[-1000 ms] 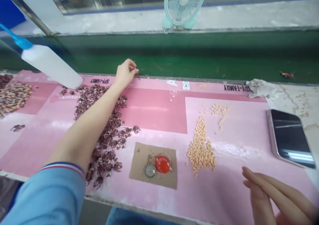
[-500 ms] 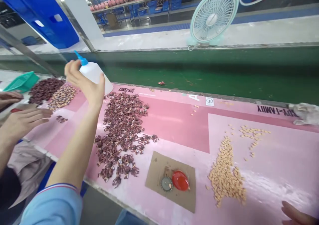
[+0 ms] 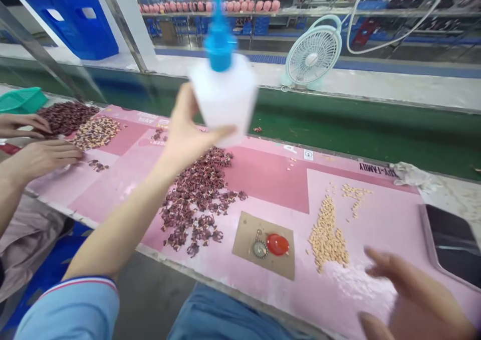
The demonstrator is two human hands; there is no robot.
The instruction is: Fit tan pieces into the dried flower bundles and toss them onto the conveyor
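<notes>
Left arm (image 3: 124,229) extended and raised, left hand (image 3: 188,137) curled gripping, right hand (image 3: 409,292) low, fingers loosely spread

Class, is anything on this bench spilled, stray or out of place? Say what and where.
One dark red piece lies alone on the green belt, beyond the pink mat. A few tan bits sit apart from the tan heap. The bottle in the left hand is blurred.

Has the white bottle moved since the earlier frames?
Yes. The bottle, earlier at the far edge of the mat left of the dark pile, is now lifted upright in the left hand, above that pile.
</notes>
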